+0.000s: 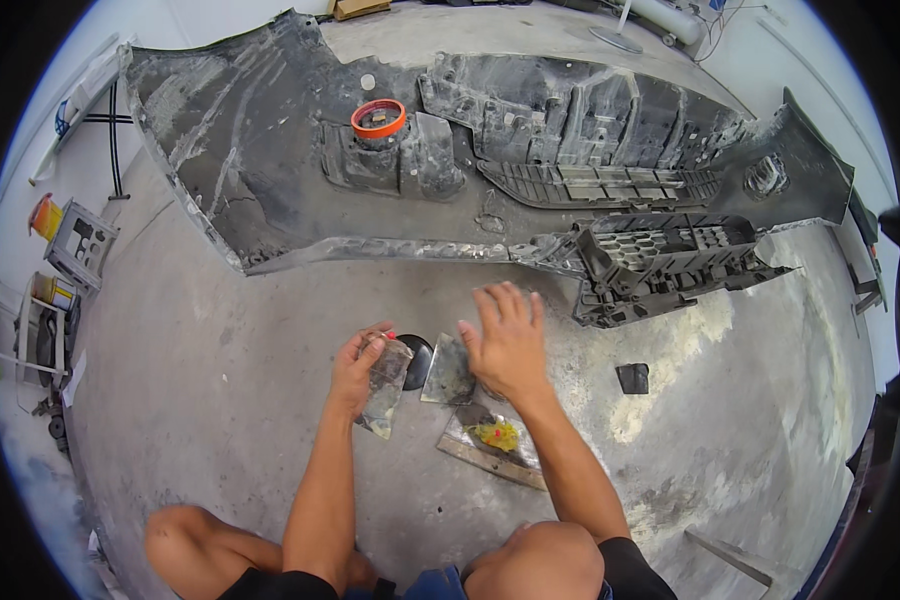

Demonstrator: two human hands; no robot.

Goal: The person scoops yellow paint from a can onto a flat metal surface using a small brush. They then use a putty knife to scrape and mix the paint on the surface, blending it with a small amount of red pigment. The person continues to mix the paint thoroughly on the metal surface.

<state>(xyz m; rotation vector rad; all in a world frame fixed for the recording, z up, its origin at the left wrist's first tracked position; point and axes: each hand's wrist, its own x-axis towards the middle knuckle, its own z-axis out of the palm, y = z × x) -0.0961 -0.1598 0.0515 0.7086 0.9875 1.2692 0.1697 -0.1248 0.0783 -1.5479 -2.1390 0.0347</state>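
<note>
The head view is the left of two fisheye cameras worn side by side, looking steeply down and forward from above the person's own legs. It sits close to the left knee (180,540) and right knee (542,565), which crowd the near edge. The left hand (358,365) and right hand (512,350) fall around the middle, a little farther off. Beyond them it reaches across the concrete floor (220,350) to a car bumper cover (290,195), seen end to end on the far side. The right wall (838,100) bends toward the dark rim.
</note>
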